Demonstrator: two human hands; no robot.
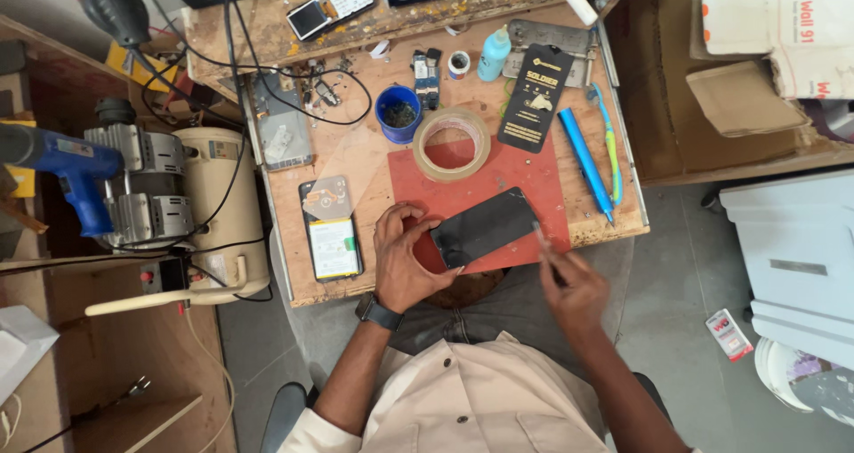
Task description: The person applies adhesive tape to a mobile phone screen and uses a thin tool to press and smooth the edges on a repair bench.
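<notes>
A black smartphone [485,226] lies tilted on a red mat [534,182] at the near edge of a small wooden worktable [374,151]. My left hand [405,257] grips the phone's near-left end, thumb on its edge. My right hand [569,284] holds a thin metal tool [543,238] whose tip touches the phone's right edge.
A tape roll [455,142], a blue cup [398,112], a black package [535,97], a blue pen [584,161], a toothbrush [609,142] and a second phone [331,231] lie on the table. A compressor [178,200] and a blue hot-air gun [67,164] stand left; cardboard boxes [765,71] lie right.
</notes>
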